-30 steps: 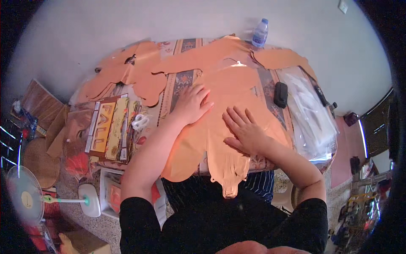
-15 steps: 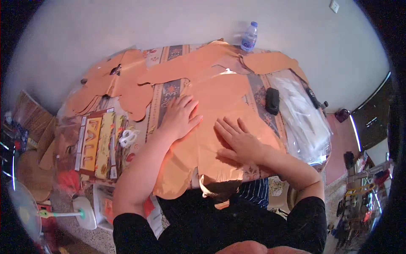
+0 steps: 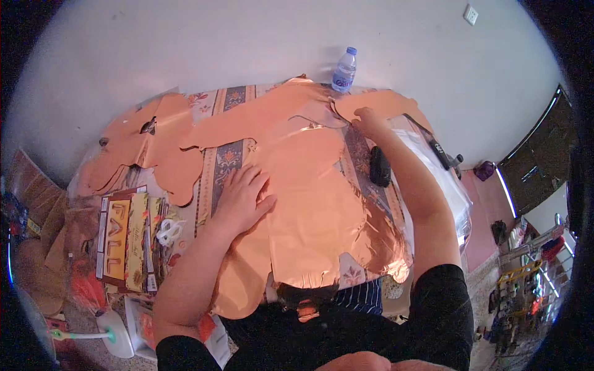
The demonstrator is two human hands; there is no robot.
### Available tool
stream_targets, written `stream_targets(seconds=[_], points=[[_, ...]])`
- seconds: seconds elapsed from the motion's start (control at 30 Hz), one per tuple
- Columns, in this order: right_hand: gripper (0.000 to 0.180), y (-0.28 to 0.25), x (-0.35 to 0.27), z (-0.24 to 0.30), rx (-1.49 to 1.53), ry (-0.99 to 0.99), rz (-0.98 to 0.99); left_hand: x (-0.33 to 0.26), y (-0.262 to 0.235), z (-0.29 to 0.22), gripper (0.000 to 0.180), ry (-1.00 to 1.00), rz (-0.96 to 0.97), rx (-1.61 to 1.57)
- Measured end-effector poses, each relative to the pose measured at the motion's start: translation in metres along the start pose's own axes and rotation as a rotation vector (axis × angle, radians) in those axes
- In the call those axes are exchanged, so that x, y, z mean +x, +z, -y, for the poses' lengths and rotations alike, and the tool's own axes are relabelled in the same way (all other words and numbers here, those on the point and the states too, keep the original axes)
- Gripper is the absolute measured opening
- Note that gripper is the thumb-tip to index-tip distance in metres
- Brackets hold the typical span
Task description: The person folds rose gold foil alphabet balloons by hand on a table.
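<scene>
A large flat, shiny orange foil balloon (image 3: 306, 216) lies across the near middle of the table and droops over its front edge. On its left part rests my left hand (image 3: 244, 201), open, palm down with fingers spread. My right arm stretches to the far right. My right hand (image 3: 370, 125) is over the near edge of another flat orange foil piece (image 3: 383, 104), its bent fingers and thumb slightly apart and nothing visible between them. A long orange foil piece (image 3: 247, 120) lies along the back, and a folded foil piece (image 3: 133, 145) at the left.
A water bottle (image 3: 344, 71) stands at the back against the wall. Right of the foil are a black case (image 3: 380, 167) and clear plastic packaging (image 3: 455, 210). Left are stacked decoration packs (image 3: 127, 241) and a bundle of white ribbon (image 3: 170, 232).
My right hand has lifted off the middle foil balloon and reached far right to the back foil piece. The middle balloon's right side now looks crumpled. My left hand stays on the balloon.
</scene>
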State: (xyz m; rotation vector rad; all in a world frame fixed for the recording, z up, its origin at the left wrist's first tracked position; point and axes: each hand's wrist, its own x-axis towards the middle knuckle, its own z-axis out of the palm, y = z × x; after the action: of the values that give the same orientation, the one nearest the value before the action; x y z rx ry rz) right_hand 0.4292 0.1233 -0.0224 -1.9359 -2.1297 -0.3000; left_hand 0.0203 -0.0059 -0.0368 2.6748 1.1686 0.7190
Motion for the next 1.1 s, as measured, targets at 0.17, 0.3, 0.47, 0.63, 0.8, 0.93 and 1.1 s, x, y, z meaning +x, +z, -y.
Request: stream_targets(seconds=[0.17, 0.3, 0.47, 0.63, 0.8, 0.93, 1.1], points=[[0.036, 0.009, 0.022, 0.017, 0.006, 0.116, 0.160, -0.007, -0.001, 0.005, 0.052, -0.015, -0.008, 0.013], [0.029, 0.023, 0.035, -0.021, -0.144, -0.007, 0.069, 0.001, 0.000, -0.003, 0.053, -0.005, 0.004, -0.005], [0.024, 0.020, 0.037, 0.008, -0.208, -0.025, 0.021, -0.006, -0.002, 0.004, 0.053, -0.037, 0.014, 0.011], [0.023, 0.013, 0.037, -0.013, 0.413, 0.204, -0.052, -0.002, -0.003, 0.000, 0.053, -0.025, 0.028, -0.007], [0.029, 0.010, 0.035, -0.016, 0.647, 0.274, 0.021, -0.005, 0.001, 0.004, 0.053, -0.023, 0.011, 0.005], [0.035, 0.013, 0.035, -0.020, 0.547, 0.263, -0.016, -0.004, 0.000, 0.002, 0.053, -0.029, 0.014, 0.002], [0.028, 0.014, 0.032, -0.002, 0.410, 0.243, -0.154, -0.004, 0.000, 0.002, 0.052, -0.029, 0.004, 0.015]])
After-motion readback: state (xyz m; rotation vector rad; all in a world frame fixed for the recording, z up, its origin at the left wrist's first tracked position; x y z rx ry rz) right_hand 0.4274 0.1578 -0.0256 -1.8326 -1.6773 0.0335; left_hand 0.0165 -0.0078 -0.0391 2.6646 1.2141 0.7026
